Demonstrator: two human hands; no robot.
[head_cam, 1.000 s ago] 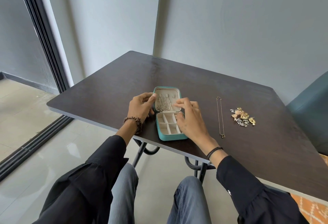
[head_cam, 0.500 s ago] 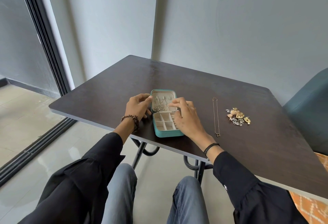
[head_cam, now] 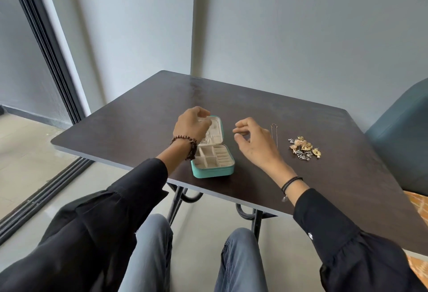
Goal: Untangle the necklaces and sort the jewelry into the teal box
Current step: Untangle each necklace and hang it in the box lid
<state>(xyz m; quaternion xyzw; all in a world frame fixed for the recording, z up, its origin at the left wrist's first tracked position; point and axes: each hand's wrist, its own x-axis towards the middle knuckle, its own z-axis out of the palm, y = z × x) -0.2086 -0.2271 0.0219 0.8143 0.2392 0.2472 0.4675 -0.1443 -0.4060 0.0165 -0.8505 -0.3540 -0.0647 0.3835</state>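
The teal box [head_cam: 212,172] lies open near the table's front edge, its cream compartments showing. Its lid [head_cam: 216,129] stands tilted back with silvery chains hanging inside. My left hand [head_cam: 190,126] hovers over the lid's left side, fingers curled down at its top edge; whether they grip anything is hidden. My right hand [head_cam: 254,144] floats to the right of the box, fingers loosely curled and holding nothing. A thin gold necklace [head_cam: 274,130] lies straight on the table just behind that hand. Further right sits a pile of gold and silver jewelry [head_cam: 303,148].
The dark table [head_cam: 324,187] stands in a grey wall corner, its front edge over my knees. A teal chair [head_cam: 403,134] stands at the right. A sliding door frame [head_cam: 46,44] runs along the left.
My right hand has left the lid and lifted to the right, toward the gold necklace. My left hand rose from the lid's left edge to above it. The camera tilted up.
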